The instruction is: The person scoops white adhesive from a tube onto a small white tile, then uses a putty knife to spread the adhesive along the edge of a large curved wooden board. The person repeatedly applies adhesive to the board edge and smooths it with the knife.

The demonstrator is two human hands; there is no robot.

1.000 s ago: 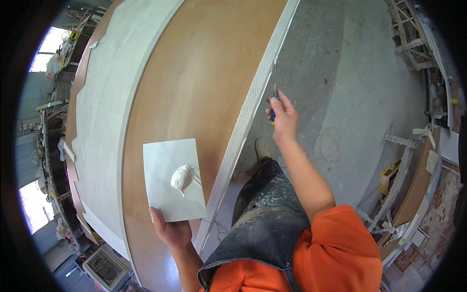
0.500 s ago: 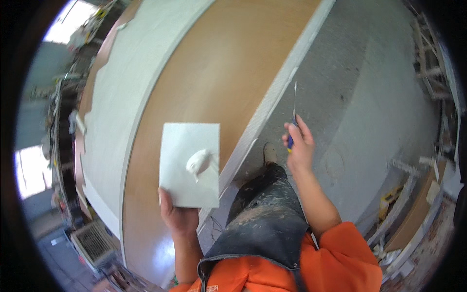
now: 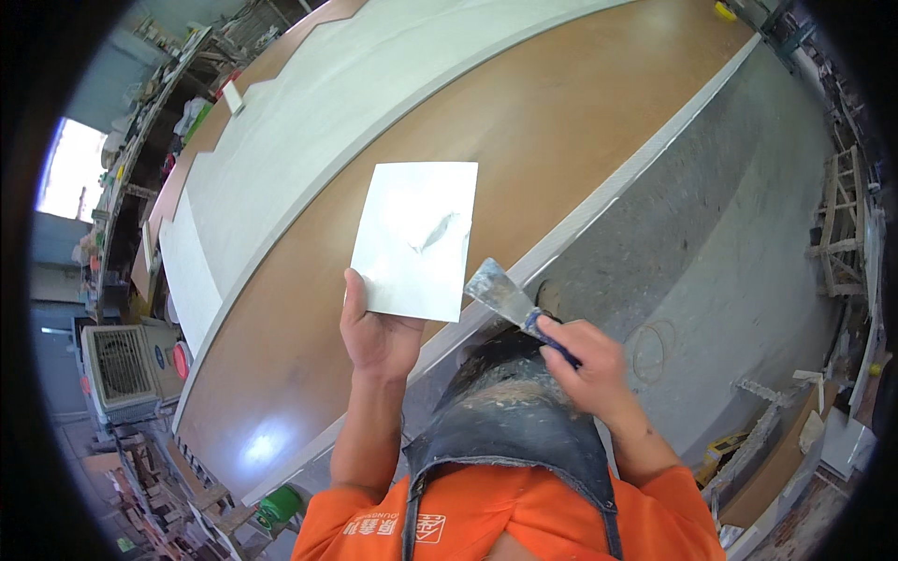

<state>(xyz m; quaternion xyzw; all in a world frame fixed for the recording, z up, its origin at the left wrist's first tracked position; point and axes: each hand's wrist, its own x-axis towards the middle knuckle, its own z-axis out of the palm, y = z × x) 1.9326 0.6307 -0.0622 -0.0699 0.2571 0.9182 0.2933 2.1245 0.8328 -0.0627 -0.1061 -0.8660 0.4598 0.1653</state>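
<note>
My left hand point(image 3: 382, 341) grips the lower edge of a white rectangular board point(image 3: 398, 271), its thumb lying along the left side. A lump of white paste point(image 3: 435, 232) sits on the board's face, with a scooped grey hollow in it. My right hand point(image 3: 591, 369) is wrapped round the dark blue handle of a putty knife point(image 3: 503, 294). The metal blade, whitish and smeared, points up and left, just beside the board's lower right corner and apart from it. Beneath the board lies a long, curved, glossy brown panel point(image 3: 561, 112) with a pale edge.
White sheeting point(image 3: 281, 140) adjoins the brown panel beyond a grey curved rim. Grey concrete floor point(image 3: 720, 243) stretches to the right, with a wooden rack point(image 3: 842, 224) at its far side. A boxy vented unit point(image 3: 122, 365) and a green container point(image 3: 279, 505) stand at left.
The view has turned, and the board now appears higher and further right. My right hand has come down and inward, and the knife's broad blade now faces the board.
</note>
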